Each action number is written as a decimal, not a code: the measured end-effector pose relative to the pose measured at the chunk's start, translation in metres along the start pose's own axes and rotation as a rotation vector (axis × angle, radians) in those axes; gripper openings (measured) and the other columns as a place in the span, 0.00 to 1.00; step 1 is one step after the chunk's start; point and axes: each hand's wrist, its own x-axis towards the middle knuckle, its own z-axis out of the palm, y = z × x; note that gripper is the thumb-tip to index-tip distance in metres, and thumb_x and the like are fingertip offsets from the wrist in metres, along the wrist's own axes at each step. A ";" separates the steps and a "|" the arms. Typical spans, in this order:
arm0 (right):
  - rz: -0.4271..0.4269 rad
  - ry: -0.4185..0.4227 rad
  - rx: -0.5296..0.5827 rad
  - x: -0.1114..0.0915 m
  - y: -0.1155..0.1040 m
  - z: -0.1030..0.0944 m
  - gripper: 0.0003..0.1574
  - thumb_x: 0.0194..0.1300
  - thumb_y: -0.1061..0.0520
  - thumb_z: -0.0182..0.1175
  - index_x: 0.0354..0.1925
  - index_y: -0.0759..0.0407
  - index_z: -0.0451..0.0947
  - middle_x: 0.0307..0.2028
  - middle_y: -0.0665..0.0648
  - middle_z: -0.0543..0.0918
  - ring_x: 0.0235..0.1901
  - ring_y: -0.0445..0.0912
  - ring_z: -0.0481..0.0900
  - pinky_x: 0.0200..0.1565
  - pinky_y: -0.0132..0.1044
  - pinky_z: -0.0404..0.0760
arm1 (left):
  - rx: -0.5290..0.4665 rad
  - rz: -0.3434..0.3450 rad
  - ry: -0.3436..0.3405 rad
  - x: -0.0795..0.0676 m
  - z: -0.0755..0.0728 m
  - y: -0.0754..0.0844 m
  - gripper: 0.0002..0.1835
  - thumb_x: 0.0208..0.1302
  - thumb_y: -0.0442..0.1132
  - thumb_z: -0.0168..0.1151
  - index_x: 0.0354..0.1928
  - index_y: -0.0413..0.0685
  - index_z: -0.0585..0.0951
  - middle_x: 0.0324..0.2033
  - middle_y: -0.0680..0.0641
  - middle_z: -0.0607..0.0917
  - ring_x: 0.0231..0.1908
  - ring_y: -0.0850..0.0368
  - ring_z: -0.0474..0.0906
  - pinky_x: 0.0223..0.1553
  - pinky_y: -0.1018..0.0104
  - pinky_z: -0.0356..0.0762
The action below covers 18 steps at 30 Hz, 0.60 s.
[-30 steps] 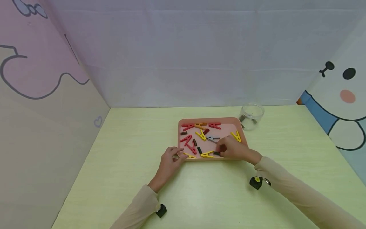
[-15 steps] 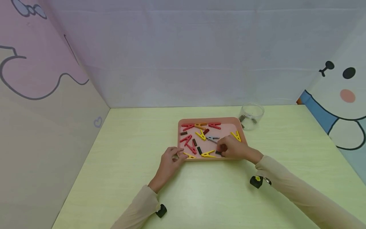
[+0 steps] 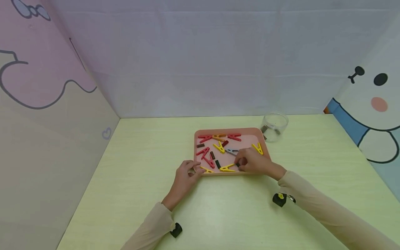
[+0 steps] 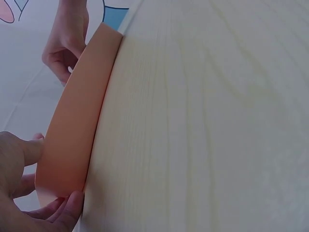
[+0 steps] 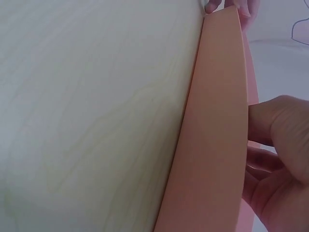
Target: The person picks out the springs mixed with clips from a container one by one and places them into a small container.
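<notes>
A pink tray (image 3: pixel 251 131) on the table holds several red clothespins (image 3: pixel 205 138), yellow clothespins (image 3: pixel 219 147), an orange one and a grey clothespin (image 3: pixel 232 152). Small dark springs (image 3: pixel 213 155) lie scattered among them. My left hand (image 3: pixel 184 175) grips the tray's near left corner, its fingers at the rim and the outer wall (image 4: pixel 72 121). Over the tray's near right part, my right hand (image 3: pixel 253 161) pinches a small dark spring (image 3: pixel 238 165), mostly covered by the fingertips. In the right wrist view the tray wall (image 5: pixel 212 121) hides those fingertips.
Behind the tray's far right corner stands a clear round container (image 3: pixel 275 126) with a few dark pieces in it. A pale wall (image 3: pixel 200 69) rises at the table's back edge, with cartoon-printed panels at both sides.
The dark spring at my right fingertips has shifted and turned slightly, and less of it shows now. My left hand stays at the tray corner.
</notes>
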 end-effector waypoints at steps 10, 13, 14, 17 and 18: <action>0.021 -0.008 -0.043 0.002 -0.003 0.000 0.10 0.51 0.63 0.72 0.35 0.60 0.84 0.30 0.52 0.79 0.27 0.44 0.73 0.30 0.31 0.75 | -0.006 -0.005 -0.001 0.000 0.000 0.000 0.20 0.60 0.47 0.66 0.50 0.42 0.81 0.48 0.43 0.75 0.45 0.52 0.74 0.40 0.65 0.79; 0.036 -0.010 -0.044 0.003 -0.003 0.000 0.10 0.51 0.63 0.72 0.35 0.60 0.84 0.29 0.52 0.79 0.27 0.44 0.73 0.30 0.31 0.75 | -0.007 -0.007 -0.004 0.000 0.000 0.000 0.21 0.60 0.48 0.66 0.50 0.42 0.81 0.48 0.43 0.75 0.45 0.53 0.74 0.40 0.64 0.79; 0.039 -0.009 -0.043 0.003 -0.002 0.000 0.10 0.51 0.63 0.71 0.35 0.59 0.84 0.29 0.52 0.79 0.27 0.44 0.73 0.31 0.31 0.75 | -0.007 -0.007 -0.005 0.000 0.000 0.000 0.21 0.60 0.48 0.65 0.50 0.42 0.81 0.48 0.44 0.75 0.45 0.53 0.74 0.41 0.64 0.79; 0.036 -0.003 -0.029 0.002 -0.002 -0.001 0.09 0.52 0.63 0.71 0.35 0.59 0.84 0.30 0.52 0.80 0.28 0.44 0.74 0.31 0.31 0.76 | -0.008 -0.004 -0.005 -0.001 -0.001 0.000 0.21 0.60 0.48 0.65 0.50 0.42 0.81 0.48 0.44 0.75 0.45 0.53 0.74 0.41 0.64 0.79; 0.035 -0.001 -0.019 0.002 -0.002 -0.002 0.09 0.52 0.63 0.71 0.35 0.59 0.84 0.31 0.52 0.80 0.28 0.44 0.74 0.32 0.31 0.76 | -0.008 -0.004 -0.005 -0.001 -0.001 0.000 0.21 0.60 0.48 0.65 0.50 0.42 0.81 0.48 0.44 0.75 0.45 0.53 0.74 0.41 0.64 0.79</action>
